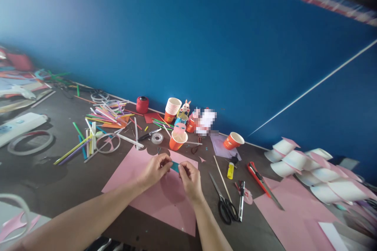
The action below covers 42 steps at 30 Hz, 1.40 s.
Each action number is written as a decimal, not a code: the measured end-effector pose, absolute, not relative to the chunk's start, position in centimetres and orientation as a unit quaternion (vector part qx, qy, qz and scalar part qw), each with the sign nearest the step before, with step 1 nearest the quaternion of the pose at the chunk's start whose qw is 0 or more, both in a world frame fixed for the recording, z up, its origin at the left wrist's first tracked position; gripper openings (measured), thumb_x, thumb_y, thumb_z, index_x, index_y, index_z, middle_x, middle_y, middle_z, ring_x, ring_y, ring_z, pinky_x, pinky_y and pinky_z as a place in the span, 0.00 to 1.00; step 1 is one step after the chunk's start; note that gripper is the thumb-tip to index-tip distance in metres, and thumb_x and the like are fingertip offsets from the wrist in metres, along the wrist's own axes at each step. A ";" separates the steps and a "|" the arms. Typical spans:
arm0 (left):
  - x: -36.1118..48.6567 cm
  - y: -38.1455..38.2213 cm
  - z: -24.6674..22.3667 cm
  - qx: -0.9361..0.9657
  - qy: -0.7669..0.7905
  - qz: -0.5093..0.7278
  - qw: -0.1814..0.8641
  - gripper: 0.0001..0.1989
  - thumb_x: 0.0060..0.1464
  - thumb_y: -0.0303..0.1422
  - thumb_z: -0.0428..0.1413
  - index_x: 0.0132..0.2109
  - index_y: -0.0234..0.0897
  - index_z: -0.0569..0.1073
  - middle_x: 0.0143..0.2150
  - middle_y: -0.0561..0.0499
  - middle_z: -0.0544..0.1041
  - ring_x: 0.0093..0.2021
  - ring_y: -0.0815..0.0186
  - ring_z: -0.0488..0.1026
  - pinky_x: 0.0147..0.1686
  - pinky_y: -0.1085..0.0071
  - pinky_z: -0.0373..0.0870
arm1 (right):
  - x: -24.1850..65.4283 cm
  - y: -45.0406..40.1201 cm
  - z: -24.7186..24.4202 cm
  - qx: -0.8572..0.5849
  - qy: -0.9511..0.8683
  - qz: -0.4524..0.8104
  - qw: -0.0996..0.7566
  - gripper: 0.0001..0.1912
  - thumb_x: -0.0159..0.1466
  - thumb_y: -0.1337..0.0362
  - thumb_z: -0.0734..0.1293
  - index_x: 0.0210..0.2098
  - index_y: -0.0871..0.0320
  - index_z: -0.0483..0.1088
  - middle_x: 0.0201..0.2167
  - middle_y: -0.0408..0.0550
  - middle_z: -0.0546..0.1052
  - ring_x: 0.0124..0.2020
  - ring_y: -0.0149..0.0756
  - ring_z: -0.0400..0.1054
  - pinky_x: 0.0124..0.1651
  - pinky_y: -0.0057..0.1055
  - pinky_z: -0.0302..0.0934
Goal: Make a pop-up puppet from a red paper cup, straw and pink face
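Both hands hover over a large pink sheet of paper [165,204] on the dark table. Between them is a small piece of teal paper [175,166]. My left hand [155,169] pinches its left end, and my right hand [190,178] pinches the right end. Just beyond the hands stands an orange paper cup [177,141] with a pink cut-out at its rim. A roll of clear tape [157,138] lies left of that cup. The far edge of the pink sheet has rounded cut-outs.
Scissors [225,206], a marker [242,200], a yellow glue stick or lighter [230,171] and an orange utility knife [262,182] lie on the right. Stacked paper cups [172,110] stand by the wall. Straws and sticks [108,113] are heaped left; white paper rolls [315,168] lie right.
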State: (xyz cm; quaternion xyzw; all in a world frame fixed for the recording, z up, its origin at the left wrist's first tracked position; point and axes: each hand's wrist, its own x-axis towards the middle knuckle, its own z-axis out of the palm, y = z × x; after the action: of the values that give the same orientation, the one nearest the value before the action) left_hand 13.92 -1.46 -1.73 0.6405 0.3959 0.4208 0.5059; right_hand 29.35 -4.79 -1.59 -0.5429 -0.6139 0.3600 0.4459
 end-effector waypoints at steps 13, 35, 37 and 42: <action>14.0 -1.1 -2.5 0.611 0.398 0.417 0.541 0.09 0.49 0.36 0.51 0.29 0.34 0.65 0.20 0.56 0.67 0.19 0.75 0.62 0.20 0.78 0.57 | 29.4 -4.6 -1.5 -0.534 -0.603 0.390 0.445 0.16 0.60 0.57 0.58 0.20 0.57 0.58 0.15 0.38 0.60 0.17 0.26 0.53 0.20 0.24 0.49; 14.1 -1.2 -2.2 0.664 0.420 0.398 0.474 0.08 0.47 0.34 0.53 0.29 0.32 0.70 0.22 0.53 0.69 0.23 0.73 0.62 0.24 0.77 0.58 | 29.5 -4.4 -1.9 -0.518 -0.655 0.376 0.401 0.12 0.59 0.60 0.61 0.22 0.58 0.59 0.18 0.38 0.57 0.20 0.26 0.51 0.22 0.24 0.48; 14.1 -1.2 -2.3 0.668 0.425 0.391 0.469 0.08 0.47 0.34 0.54 0.29 0.32 0.70 0.22 0.53 0.68 0.23 0.73 0.62 0.23 0.77 0.57 | 29.6 -4.3 -2.1 -0.518 -0.664 0.371 0.391 0.12 0.59 0.61 0.60 0.21 0.58 0.58 0.17 0.38 0.57 0.20 0.26 0.51 0.22 0.24 0.48; 14.1 -1.4 -2.2 0.650 0.405 0.388 0.512 0.09 0.50 0.34 0.50 0.32 0.32 0.70 0.20 0.54 0.68 0.21 0.73 0.62 0.21 0.78 0.56 | 29.8 -4.3 -2.4 -0.521 -0.666 0.369 0.386 0.13 0.61 0.60 0.59 0.22 0.57 0.55 0.17 0.37 0.56 0.19 0.26 0.50 0.22 0.24 0.47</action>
State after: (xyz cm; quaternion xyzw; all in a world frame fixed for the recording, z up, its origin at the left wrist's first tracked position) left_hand 14.11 -1.45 -2.19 0.6504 0.4052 0.3883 0.5119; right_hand 29.83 -4.27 -2.37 -0.5213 -0.6659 0.3686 0.3859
